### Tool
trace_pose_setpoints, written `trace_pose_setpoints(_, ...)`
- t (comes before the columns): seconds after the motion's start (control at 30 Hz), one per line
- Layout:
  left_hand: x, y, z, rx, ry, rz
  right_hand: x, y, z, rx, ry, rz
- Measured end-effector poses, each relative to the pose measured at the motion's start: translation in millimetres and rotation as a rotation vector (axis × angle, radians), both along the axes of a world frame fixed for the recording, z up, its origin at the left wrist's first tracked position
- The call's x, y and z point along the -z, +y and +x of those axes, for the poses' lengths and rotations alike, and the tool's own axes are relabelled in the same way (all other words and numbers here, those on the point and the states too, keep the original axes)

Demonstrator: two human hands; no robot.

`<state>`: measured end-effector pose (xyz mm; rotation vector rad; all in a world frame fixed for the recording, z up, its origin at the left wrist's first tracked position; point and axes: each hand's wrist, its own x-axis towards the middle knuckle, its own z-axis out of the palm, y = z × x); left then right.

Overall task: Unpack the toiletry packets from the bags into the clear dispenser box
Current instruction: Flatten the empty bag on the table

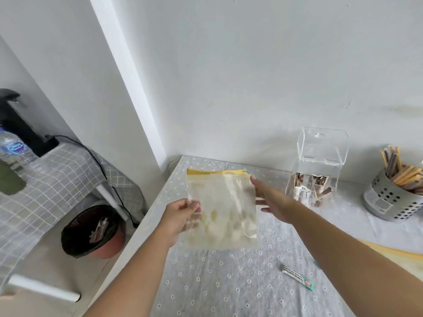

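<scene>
A clear zip bag (220, 209) with a yellow seal strip hangs above the table, pale packets showing through its lower half. My left hand (180, 217) pinches its left edge. My right hand (274, 203) reaches behind the bag's right side, with fingers touching its upper right corner; how they grip is hidden by the plastic. The clear dispenser box (317, 167) stands at the back with its lid raised and several brown and white packets inside. One green and white packet (298, 280) lies on the tablecloth.
A perforated metal cup (386, 200) full of stick sachets stands at the right. Yellow-edged bags (398, 253) lie at the right table edge. A lined waste bin (92, 232) sits on the floor left of the table. A water bottle (14, 149) stands far left.
</scene>
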<state>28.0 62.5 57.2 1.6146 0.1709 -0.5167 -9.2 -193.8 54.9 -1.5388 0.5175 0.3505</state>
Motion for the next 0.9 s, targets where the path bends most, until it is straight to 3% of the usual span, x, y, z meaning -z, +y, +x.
trace_pose_setpoints(0.1,20.4,1.8,12.5,-0.014,0.1,0.027,39.3,19.8,-9.8,-0.078,0.019,0.034)
trace_pose_setpoints(0.2,41.0,-1.1,24.5,-0.101,0.127,0.086,62.1,43.6,-4.8,0.148,-0.023,-0.012)
trace_pose_setpoints(0.3,56.7,-3.0,32.8,-0.103,-0.019,0.364,72.0,54.8,10.0,0.288,-0.006,-0.166)
trace_pose_setpoints(0.4,65.7,-0.5,26.7,0.122,-0.363,0.752,69.0,64.9,14.2,0.24,0.026,-0.566)
trace_pose_setpoints(0.53,81.0,-7.1,14.9,0.509,-0.676,0.947,60.5,97.7,-0.4,0.045,-0.323,-1.219)
trace_pose_setpoints(0.6,91.7,-11.8,12.5,0.664,-0.673,1.011,62.6,115.7,-3.1,-0.215,-0.336,-1.243)
trace_pose_setpoints(0.67,104.2,-9.0,13.9,0.746,-0.62,1.063,75.6,123.1,-3.3,-0.379,-0.152,-1.171)
trace_pose_setpoints(0.77,123.1,4.8,16.8,0.789,-0.612,1.11,103.0,110.0,-5.1,-0.479,-0.012,-1.196)
trace_pose_setpoints(0.9,134.5,14.3,13.6,0.776,-0.68,1.13,127.5,90.7,-17.7,-0.53,-0.031,-1.252)
